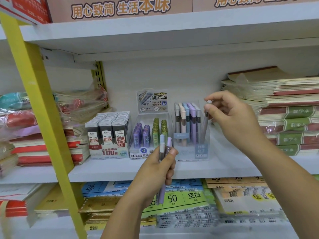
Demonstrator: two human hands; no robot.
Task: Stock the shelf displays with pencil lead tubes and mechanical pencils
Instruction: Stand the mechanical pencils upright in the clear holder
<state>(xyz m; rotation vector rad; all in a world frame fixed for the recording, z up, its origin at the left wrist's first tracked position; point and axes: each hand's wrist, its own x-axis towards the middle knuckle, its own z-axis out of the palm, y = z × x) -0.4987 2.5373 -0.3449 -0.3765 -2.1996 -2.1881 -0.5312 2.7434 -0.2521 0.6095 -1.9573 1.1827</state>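
Note:
On the white shelf (120, 169) stands a clear display box (191, 152) with several pastel mechanical pencils upright in it. My right hand (229, 116) pinches the top of a grey pencil (204, 128) whose lower end is inside the box at its right side. My left hand (155, 173) grips two pencils (164, 145), one pale blue and one lilac, upright in front of the shelf edge. To the left sit a display of purple and green lead tubes (148, 135) and a box of black 0.5 lead cases (107, 133).
Stacks of notebooks (290, 114) fill the shelf's right side, and wrapped notebooks (34, 135) the left. A yellow ladder rail (39, 100) crosses the left foreground. Packs of paper (189, 200) lie on the shelf below. Another shelf (172, 31) hangs overhead.

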